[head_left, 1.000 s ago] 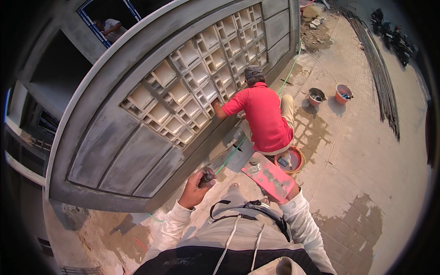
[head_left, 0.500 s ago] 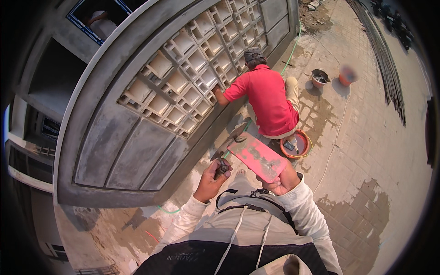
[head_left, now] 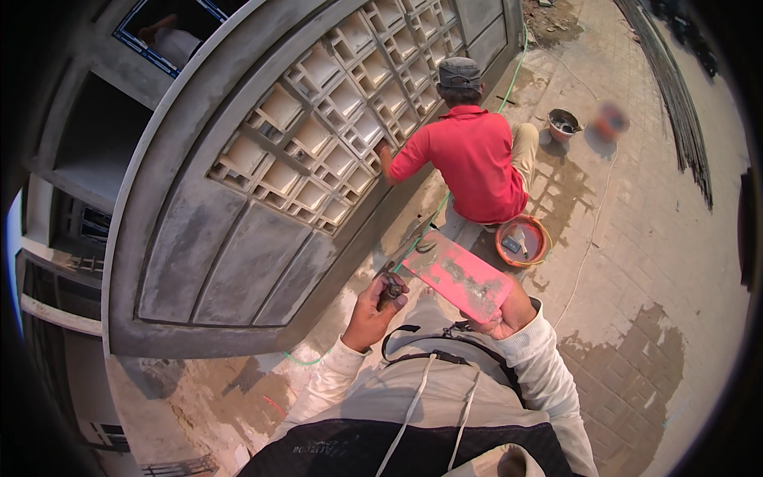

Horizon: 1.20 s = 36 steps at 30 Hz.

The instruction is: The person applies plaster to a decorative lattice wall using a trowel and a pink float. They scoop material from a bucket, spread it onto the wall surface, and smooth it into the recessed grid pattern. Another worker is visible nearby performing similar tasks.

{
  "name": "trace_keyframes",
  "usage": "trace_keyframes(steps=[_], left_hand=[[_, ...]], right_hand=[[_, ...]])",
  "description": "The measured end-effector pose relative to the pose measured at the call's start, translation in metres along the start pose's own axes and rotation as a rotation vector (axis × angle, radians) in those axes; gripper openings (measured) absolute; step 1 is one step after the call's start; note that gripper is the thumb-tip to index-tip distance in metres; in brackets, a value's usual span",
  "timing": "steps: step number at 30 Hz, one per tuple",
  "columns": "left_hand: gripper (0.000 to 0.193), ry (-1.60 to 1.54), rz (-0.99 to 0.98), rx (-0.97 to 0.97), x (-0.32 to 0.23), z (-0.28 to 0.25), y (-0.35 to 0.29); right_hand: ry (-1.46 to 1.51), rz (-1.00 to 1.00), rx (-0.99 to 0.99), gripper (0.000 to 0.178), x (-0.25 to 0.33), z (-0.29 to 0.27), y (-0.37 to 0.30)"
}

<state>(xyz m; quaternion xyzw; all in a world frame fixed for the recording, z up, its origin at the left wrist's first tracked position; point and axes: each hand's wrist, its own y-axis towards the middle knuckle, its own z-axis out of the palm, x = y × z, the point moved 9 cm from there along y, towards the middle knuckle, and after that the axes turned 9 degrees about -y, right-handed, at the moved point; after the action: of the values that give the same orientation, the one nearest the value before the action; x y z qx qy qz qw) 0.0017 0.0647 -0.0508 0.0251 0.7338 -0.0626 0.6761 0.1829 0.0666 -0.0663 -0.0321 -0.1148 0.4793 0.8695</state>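
Observation:
My left hand (head_left: pixel 372 314) is closed around the dark handle of a trowel (head_left: pixel 391 285). The trowel's thin blade extends forward beside the far left end of a flat pink plastering float (head_left: pixel 459 274). My right hand (head_left: pixel 509 316) grips that float from below at its near end, with the fingers mostly hidden. Grey mortar is smeared over the float's face, and a small dab (head_left: pixel 425 246) lies at its far end. From this view I cannot tell whether the blade touches the float.
A co-worker in a red shirt (head_left: pixel 477 159) crouches ahead, one arm at a wall of pale openwork blocks (head_left: pixel 342 99). Behind them stands an orange basin (head_left: pixel 540 261) holding tools. Farther off are two buckets (head_left: pixel 562 125), a green hose (head_left: pixel 515 79) and long rods (head_left: pixel 675 103).
The view has shifted slightly, so the co-worker and basin appear farther right. The co-worker's head sits higher in the picture. Both my hands keep their grips on the trowel and float.

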Motion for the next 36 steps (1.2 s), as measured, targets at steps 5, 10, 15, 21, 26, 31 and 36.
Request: trace_keyframes(steps=[5, 10, 15, 21, 26, 31, 36], left_hand=[[0.020, 0.039, 0.013, 0.001, 0.003, 0.001, -0.003], [0.021, -0.020, 0.001, -0.007, 0.007, 0.005, -0.004], [0.021, 0.041, 0.051, 0.004, 0.004, 0.008, -0.003], [0.022, 0.169, 0.091, -0.044, -0.003, 0.005, -0.002], [0.026, 0.281, 0.148, -0.097, -0.002, -0.012, -0.005], [0.029, 0.500, 0.240, -0.215, -0.017, -0.037, -0.007], [0.023, 0.422, 0.008, -0.240, 0.018, -0.073, -0.009]], right_hand=[[0.029, 0.021, 0.009, 0.027, -0.004, -0.004, -0.001], [0.109, 0.043, 0.000, 0.031, -0.002, -0.001, -0.006], [0.029, 0.008, 0.025, 0.027, 0.005, 0.001, -0.012], [-0.080, -0.029, -0.029, 0.028, 0.015, -0.003, -0.019], [-0.222, -0.132, -0.130, 0.044, 0.036, -0.004, -0.014], [-0.178, -0.140, -0.341, 0.051, 0.045, -0.012, 0.003], [-0.126, -0.166, 0.200, 0.054, 0.048, -0.014, 0.031]])
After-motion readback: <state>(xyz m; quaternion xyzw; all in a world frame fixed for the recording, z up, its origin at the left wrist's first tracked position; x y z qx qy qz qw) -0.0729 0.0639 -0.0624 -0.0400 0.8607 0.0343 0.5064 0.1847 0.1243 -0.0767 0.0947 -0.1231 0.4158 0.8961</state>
